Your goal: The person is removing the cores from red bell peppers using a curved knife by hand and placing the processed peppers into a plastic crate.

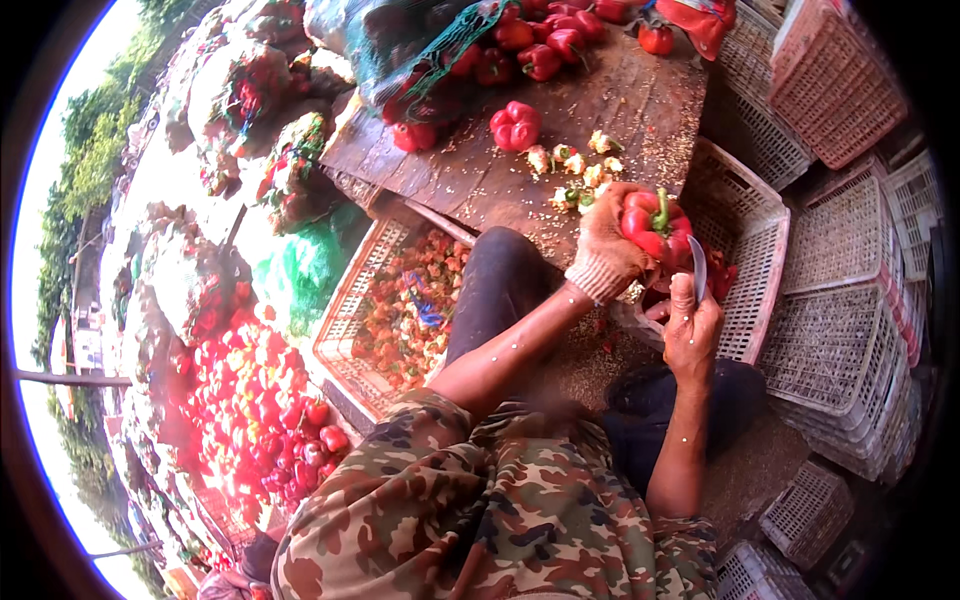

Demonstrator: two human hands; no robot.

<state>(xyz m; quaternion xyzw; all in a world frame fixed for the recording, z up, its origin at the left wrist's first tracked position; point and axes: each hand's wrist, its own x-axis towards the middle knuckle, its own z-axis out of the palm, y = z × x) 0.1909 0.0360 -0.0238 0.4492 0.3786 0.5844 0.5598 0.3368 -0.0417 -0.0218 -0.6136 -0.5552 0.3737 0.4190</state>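
My left hand (pixel 606 244), in a knitted work glove, grips a red bell pepper (pixel 643 223) whose green stem faces up. Bare, my right hand (pixel 691 326) is closed around a small knife; its curved blade (pixel 698 266) points up beside the pepper's right side. Both hands are above the near side of a plastic crate (pixel 750 300), which has red pepper pieces (pixel 721 276) in it. On the wooden table (pixel 450 176) lie a whole red pepper (pixel 515 126) and several cut-out pepper cores (pixel 592 176) with scattered seeds.
More red peppers (pixel 540 61) spill from a green mesh bag (pixel 390 56) at the table's back. A crate (pixel 337 322) of pepper cores stands by my left knee. Farther left is a large pepper heap (pixel 255 405). Stacked crates (pixel 825 352) line the right.
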